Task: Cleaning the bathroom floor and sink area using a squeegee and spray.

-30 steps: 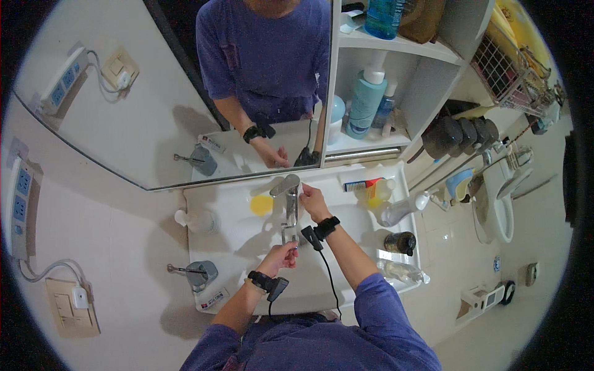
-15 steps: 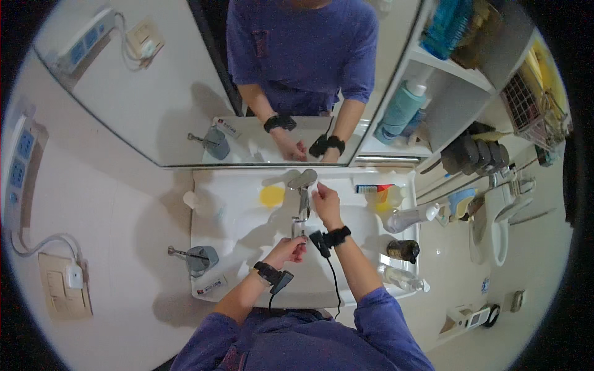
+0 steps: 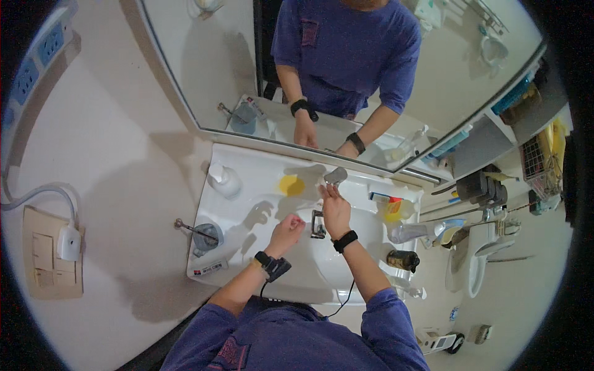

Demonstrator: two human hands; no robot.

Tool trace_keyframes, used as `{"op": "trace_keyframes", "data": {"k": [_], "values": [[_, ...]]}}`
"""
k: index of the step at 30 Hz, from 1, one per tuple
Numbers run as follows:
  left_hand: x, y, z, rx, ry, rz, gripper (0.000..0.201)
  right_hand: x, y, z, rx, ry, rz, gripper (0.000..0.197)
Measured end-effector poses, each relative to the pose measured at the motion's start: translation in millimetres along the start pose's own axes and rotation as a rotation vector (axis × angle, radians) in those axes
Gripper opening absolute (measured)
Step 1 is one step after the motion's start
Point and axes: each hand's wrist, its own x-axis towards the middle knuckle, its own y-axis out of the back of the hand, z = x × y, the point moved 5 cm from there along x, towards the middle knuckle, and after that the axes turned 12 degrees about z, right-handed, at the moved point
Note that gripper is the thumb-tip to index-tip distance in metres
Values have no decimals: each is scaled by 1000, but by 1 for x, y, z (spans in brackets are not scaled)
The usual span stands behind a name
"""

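My right hand (image 3: 336, 213) is over the chrome faucet (image 3: 335, 176), palm down. Its fingers are stretched toward the lever, and I see nothing gripped in them. Just below, the square-cornered chrome spout end (image 3: 317, 225) shows beside this hand. My left hand (image 3: 286, 235) hovers over the left half of the white sink (image 3: 253, 167), its fingers curled in and nothing showing in them. It is left of the spout, apart from it. Behind it, on the sink's back ledge, lies a flat round yellow thing (image 3: 291, 185). Both wrists wear black straps.
A white pump bottle (image 3: 224, 180) and a grey cup (image 3: 206, 237) stand along the sink's left side. On the right are a comb (image 3: 383, 198), a clear bottle (image 3: 408, 232) and a dark bottle (image 3: 403, 260). A mirror (image 3: 346, 80) rises behind the faucet.
My left hand has drawn back from the spout to the left. My right hand's bent fingers have straightened beside the lever. The whole view has turned and shifted left.
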Motion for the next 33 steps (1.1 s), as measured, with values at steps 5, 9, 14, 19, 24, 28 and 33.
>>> {"op": "trace_keyframes", "data": {"k": [5,9,14,19,24,28,33], "values": [[31,-23,18,-128,-315,-3,34,3,22,-14,205,-188,-107,27],[36,-38,37,-180,-366,54,42,-3,24,-7,470,-450,-37,32],[80,-36,42,-81,-333,63,35,-7,23,-8,663,-433,-107,33],[115,-32,44,-139,-505,285,28,-28,41,-11,541,-239,-20,45],[92,-52,78,147,-510,24,29,-61,58,14,501,-425,-78,40],[110,-46,80,183,-639,108,23,-70,62,14,501,-469,-52,36],[128,-52,82,242,-698,71,10,-83,61,27,558,-537,-18,33]]}}
